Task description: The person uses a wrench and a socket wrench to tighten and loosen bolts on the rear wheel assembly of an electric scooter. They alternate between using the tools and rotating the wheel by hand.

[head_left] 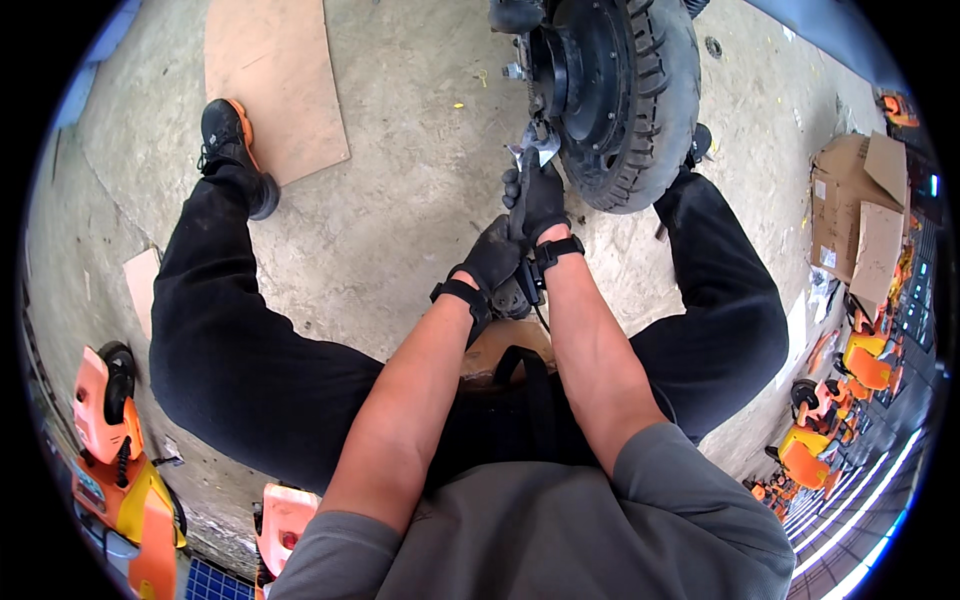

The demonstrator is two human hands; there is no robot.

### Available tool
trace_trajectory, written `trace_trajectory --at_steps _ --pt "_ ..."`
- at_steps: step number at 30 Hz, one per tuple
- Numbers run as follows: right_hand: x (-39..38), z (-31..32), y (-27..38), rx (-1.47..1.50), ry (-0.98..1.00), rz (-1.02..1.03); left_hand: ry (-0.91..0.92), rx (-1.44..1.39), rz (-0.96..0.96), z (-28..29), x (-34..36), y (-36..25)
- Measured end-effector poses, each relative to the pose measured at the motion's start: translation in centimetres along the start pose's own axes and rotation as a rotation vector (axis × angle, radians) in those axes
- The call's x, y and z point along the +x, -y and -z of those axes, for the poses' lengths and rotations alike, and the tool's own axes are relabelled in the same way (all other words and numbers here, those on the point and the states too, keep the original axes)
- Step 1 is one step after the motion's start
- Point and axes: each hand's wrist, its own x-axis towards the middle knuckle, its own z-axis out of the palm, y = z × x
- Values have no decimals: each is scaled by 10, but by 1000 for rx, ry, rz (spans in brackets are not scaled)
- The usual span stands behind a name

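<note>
Both my hands wear dark gloves and are close together below a wheel (pixel 640 110) with a black knobby tyre and a dark round hub. My right hand (pixel 543 198) is closed around the dark handle of a hand tool (pixel 538 146) with a bright silver head. That head sits at the lower end of a metal bracket beside the hub; its exact kind I cannot make out. My left hand (pixel 490 257) is closed at the lower end of the handle, its fingers partly hidden. An axle bolt with a nut (pixel 514 71) sticks out left of the hub.
A flat cardboard sheet (pixel 275 90) lies on the concrete floor by my left shoe. An opened cardboard box (pixel 845 215) stands at the right. Orange and yellow scooter-like vehicles (pixel 800 460) line the right side, with others (pixel 125 440) at lower left. A small black ring (pixel 713 47) lies beyond the wheel.
</note>
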Motion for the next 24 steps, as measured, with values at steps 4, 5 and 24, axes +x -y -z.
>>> trace_trajectory --at_steps 4,5,24 --pt "2 2 1 1 15 -37 28 -75 42 -1 -10 -18" --pt "5 6 0 25 43 -52 46 -136 51 -2 -11 -20" --pt "28 15 -29 -1028 -371 287 -63 6 -95 -14 0 4"
